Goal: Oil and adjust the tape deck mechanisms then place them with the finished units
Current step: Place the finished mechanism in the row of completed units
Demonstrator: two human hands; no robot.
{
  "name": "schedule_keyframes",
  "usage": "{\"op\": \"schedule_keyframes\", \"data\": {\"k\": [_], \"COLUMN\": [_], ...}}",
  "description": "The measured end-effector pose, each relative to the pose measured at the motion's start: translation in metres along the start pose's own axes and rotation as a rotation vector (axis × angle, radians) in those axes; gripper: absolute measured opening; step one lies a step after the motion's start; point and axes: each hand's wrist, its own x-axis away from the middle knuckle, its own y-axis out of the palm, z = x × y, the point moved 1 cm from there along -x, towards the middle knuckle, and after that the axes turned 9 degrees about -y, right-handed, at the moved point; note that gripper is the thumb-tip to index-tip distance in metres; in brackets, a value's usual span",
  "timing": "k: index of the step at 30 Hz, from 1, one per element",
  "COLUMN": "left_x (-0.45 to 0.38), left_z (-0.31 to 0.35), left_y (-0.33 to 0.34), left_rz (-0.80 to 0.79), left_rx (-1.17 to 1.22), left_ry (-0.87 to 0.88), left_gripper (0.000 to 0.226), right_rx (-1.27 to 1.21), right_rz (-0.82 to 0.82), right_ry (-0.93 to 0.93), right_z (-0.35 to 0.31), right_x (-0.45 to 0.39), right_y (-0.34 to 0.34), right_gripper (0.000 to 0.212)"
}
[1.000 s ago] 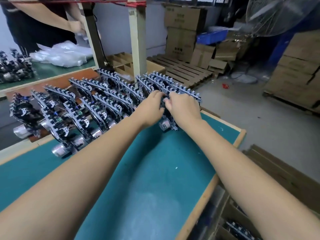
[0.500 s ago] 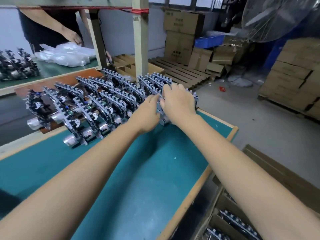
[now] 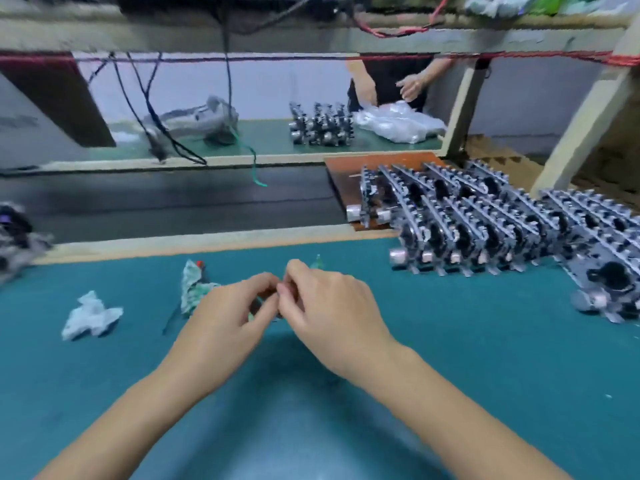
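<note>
Two hands met at the centre of the green mat [image 3: 450, 358]. The left hand [image 3: 221, 327] and the right hand [image 3: 332, 313] had their fingertips curled together, pinching something small and dark between them. It was too blurred to name, and whether both held it or only one, I could not tell.

The finished decks [image 3: 485, 223] stood in packed rows at about two o'clock from the hands, well apart from them, some on a brown board [image 3: 346, 171], the rest on the mat. A further blurred unit [image 3: 17, 233] lay at nine o'clock by the mat's edge. Near the left hand, at ten o'clock, sat a crumpled rag [image 3: 194, 285], and farther left a wad of tissue [image 3: 90, 315].

Across the bench at twelve o'clock, another person's hand [image 3: 412, 85] worked over plastic bags [image 3: 398, 124] beside more decks [image 3: 320, 128].

I judged each deck stiff but delicate: metal plate, thin levers, a small motor can, likely greasy once oiled. Best gripped by the plate's outer edges, never the toothed keys or levers.
</note>
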Motion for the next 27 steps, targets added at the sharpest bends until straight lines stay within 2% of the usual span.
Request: {"op": "schedule_keyframes", "data": {"k": [4, 12, 14, 18, 20, 23, 27], "left_x": [0.018, 0.032, 0.025, -0.003, -0.015, -0.031, -0.046], "left_z": [-0.068, -0.151, -0.168, -0.203, -0.218, -0.236, -0.249], "left_y": [-0.03, -0.071, -0.088, -0.138, -0.164, -0.19, -0.202], "left_rz": [0.013, 0.152, 0.281, 0.64, 0.734, 0.719, 0.58], "left_rx": [-0.06, -0.161, -0.246, -0.48, -0.597, -0.676, -0.572], "left_ry": [-0.2, -0.437, -0.483, -0.481, -0.493, -0.554, -0.628], "left_gripper": [0.021, 0.016, 0.015, 0.031, 0.033, 0.041, 0.044], "right_rx": [-0.058, -0.102, -0.131, -0.116, -0.05, 0.102, 0.219], "right_rz": [-0.111, -0.256, -0.276, -0.247, -0.202, -0.111, -0.06], "right_ry": [-0.091, -0.191, -0.184, -0.224, -0.276, -0.389, -0.488], "right_z": [-0.041, -0.096, -0.109, -0.132, -0.144, -0.158, -0.177], "right_x": [-0.028, -0.077, -0.091, -0.134, -0.16, -0.2, -0.252], "right_y": [0.065, 0.14, 0.154, 0.182, 0.195, 0.208, 0.219], "right_gripper": [0.019, 0.023, 0.023, 0.029, 0.032, 0.037, 0.045]}}
